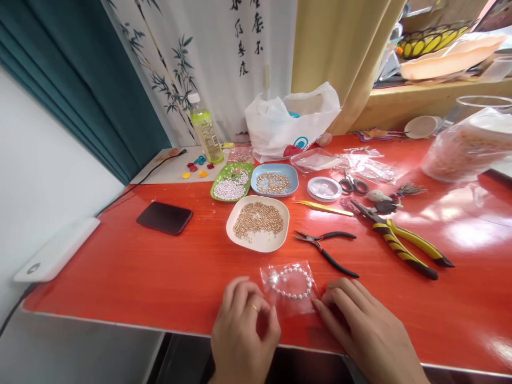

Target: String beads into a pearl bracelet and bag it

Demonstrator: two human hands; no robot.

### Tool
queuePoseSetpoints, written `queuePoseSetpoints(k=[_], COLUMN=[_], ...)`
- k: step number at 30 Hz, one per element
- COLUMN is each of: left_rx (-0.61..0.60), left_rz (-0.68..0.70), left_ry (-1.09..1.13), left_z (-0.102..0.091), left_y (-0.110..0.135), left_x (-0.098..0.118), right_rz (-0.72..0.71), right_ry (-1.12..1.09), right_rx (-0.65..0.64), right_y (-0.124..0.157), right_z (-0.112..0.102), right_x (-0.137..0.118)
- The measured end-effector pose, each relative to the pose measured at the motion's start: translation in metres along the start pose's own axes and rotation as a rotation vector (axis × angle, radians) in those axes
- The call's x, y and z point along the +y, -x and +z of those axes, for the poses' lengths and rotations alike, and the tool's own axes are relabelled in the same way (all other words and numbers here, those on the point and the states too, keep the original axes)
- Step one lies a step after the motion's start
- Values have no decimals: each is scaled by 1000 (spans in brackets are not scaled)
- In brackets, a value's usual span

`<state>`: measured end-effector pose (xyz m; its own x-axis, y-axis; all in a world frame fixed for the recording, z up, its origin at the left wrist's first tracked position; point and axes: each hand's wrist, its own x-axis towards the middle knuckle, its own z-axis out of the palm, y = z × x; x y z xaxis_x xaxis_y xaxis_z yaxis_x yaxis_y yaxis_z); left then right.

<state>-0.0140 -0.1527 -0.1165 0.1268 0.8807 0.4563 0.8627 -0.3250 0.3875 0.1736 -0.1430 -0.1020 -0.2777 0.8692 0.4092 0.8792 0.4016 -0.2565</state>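
A pearl bracelet [294,295] of white beads lies inside a small clear plastic bag [294,308] near the table's front edge. To its left rests my left hand [244,330], a ring on one finger, its fingers loosely bent with a gap inside the curl of the thumb. My right hand [364,330] lies on the other side, fingers relaxed and slightly bent, the thumb tip at the bag's right edge. Neither hand visibly grips anything. Just behind the bag are a cream tray [232,226] of gold beads and black-handled pliers [316,240].
A phone [164,217] lies left. Behind are a green tray [216,195] of white beads and a blue tray [275,193] of gold beads. Yellow tweezers [326,208], scissors [354,185] and large yellow-black pliers [394,240] occupy the right. A bottle [207,133] and white bag [266,125] stand at the back.
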Motion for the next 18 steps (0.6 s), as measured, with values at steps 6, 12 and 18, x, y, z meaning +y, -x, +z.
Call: queuePoseSetpoints(k=[6, 12, 18], left_rx=[7, 15, 37], left_rz=[-82, -73, -12], left_ry=[3, -10, -59], left_z=[1, 2, 2], left_y=[0, -1, 1], left_x=[7, 6, 1], right_rz=[30, 53, 79], right_ry=[38, 66, 63], right_rx=[17, 21, 20], right_y=[3, 2, 1], right_z=[4, 6, 4], right_x=[0, 0, -2])
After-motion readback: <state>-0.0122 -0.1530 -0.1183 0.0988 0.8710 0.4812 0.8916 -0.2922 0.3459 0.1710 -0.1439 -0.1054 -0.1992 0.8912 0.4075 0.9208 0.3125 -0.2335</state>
